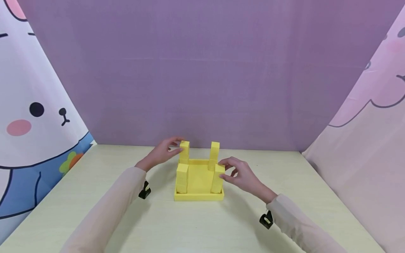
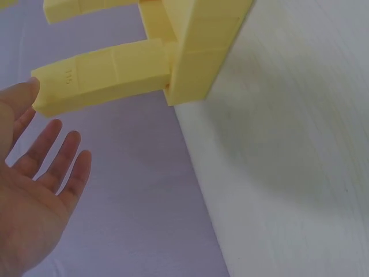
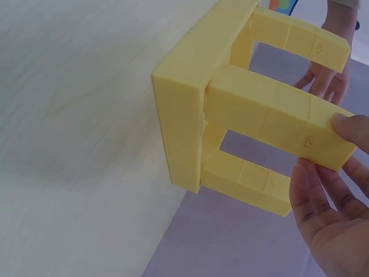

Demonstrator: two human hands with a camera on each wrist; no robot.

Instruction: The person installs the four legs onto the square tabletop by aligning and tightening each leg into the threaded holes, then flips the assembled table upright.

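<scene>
A shallow yellow tray (image 1: 199,197) sits on the table with a column of stacked yellow blocks upright in each corner. My left hand (image 1: 162,151) is at the top of the back left column (image 2: 104,75), thumb and index finger pinching its upper block while the other fingers spread loosely. With thumb and fingers, my right hand (image 1: 243,176) pinches the top block of the front right column (image 3: 277,115), which bears the number 120. The front left column (image 1: 182,178) and the back right column (image 1: 214,151) stand untouched.
The pale wooden table (image 1: 196,228) extends around the tray. A purple cloth backdrop (image 1: 202,77) rises close behind it, and printed cartoon cloths (image 1: 41,140) hang at both sides. Each sleeve has a small black device (image 1: 144,190) at the wrist.
</scene>
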